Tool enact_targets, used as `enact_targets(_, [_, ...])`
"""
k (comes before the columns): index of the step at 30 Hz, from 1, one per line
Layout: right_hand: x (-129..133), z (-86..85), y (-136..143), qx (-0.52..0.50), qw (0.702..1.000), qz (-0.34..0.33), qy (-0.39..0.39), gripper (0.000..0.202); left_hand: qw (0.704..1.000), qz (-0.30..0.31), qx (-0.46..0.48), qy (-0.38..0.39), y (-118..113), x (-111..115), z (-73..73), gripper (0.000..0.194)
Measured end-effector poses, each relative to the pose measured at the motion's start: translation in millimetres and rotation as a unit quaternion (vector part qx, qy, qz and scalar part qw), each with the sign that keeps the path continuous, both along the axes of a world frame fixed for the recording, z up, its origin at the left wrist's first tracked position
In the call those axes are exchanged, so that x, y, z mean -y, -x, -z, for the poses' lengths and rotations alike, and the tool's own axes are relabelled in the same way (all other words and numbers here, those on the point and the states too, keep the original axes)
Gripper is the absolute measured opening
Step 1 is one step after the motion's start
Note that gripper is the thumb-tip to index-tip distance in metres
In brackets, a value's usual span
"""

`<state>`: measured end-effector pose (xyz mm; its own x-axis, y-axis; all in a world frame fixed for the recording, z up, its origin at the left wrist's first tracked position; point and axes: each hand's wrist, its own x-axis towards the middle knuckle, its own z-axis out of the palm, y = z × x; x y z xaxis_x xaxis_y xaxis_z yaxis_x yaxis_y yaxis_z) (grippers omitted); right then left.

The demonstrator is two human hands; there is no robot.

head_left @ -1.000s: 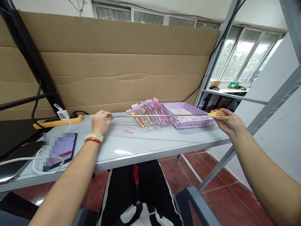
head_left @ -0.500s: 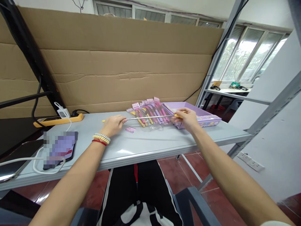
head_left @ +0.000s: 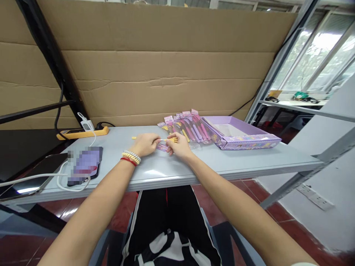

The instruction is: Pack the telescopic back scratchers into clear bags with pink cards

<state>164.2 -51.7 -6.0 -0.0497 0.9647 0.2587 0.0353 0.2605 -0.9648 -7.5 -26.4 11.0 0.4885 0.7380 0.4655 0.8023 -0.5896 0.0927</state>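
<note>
Both my hands hold a yellow telescopic stick point(head_left: 134, 138) low over the table. My left hand point(head_left: 146, 144) is closed around its handle, whose yellow end sticks out on the left. My right hand point(head_left: 179, 146) pinches the other end near a yellow head point(head_left: 174, 140), shaped somewhat like a back scratcher's. Only a short bit of the metal rod shows between the hands. A small pink-purple card point(head_left: 162, 147) lies on the table just beneath them. Behind my right hand, several pink, purple and yellow sticks in clear wrappers point(head_left: 194, 127) lie in an overlapping row.
An open purple box point(head_left: 249, 142) stands right of the wrapped sticks on the grey table point(head_left: 222, 162). At left lie a phone point(head_left: 85, 166) with a white cable, a dark tablet-like device point(head_left: 36, 173) and a yellow power strip point(head_left: 83, 134). A cardboard panel point(head_left: 166, 66) rises behind.
My right hand has moved left, close to my left hand. The long metal rod between them has shortened to a small piece. The camera view has tilted down and shifted.
</note>
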Motion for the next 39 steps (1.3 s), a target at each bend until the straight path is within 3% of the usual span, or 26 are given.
enact_targets(8, [0, 6.7, 0, -0.018, 1.0, -0.006, -0.011, 0.021, 0.998, 0.055, -0.003, -0.027, 0, -5, 4.1, 0.03])
enact_targets(12, [-7, 3.5, -3, -0.068, 0.997, 0.036, -0.017, 0.02, 0.997, 0.07, 0.014, 0.009, 5, -11, 6.8, 0.032])
enact_targets(14, [-13, -0.4, -15, -0.09, 0.993, 0.078, -0.026, 0.016, 0.998, 0.049, 0.022, 0.02, 9, -13, 7.2, 0.032])
enact_targets(17, [-25, -7.3, -51, -0.146, 0.969, 0.196, -0.042, 0.014, 0.999, -0.027, 0.025, -0.004, 18, -16, 6.7, 0.031])
enact_targets(21, [-35, -16.8, -131, -0.203, 0.921, 0.328, -0.047, 0.013, 0.99, -0.112, 0.038, -0.078, 33, -24, 5.0, 0.028])
enact_targets(25, [-27, -30.3, -209, -0.23, 0.848, 0.467, -0.095, 0.011, 0.971, -0.172, 0.083, -0.142, 48, -33, 4.0, 0.025])
enact_targets(26, [-23, -33.8, -221, -0.231, 0.842, 0.477, -0.101, 0.01, 0.969, -0.176, 0.096, -0.147, 52, -35, 4.1, 0.025])
enact_targets(30, [-8, -40.6, -230, -0.223, 0.853, 0.458, -0.114, 0.008, 0.96, -0.182, 0.149, -0.154, 63, -38, 5.5, 0.023])
enact_targets(35, [-4, -35.6, -201, -0.155, 0.915, 0.365, -0.072, 0.008, 0.964, -0.17, 0.153, -0.135, 62, -37, 6.6, 0.022])
enact_targets(39, [-8, -32.8, -182, -0.128, 0.938, 0.313, -0.072, 0.012, 0.972, -0.146, 0.135, -0.127, 49, -33, 6.5, 0.025])
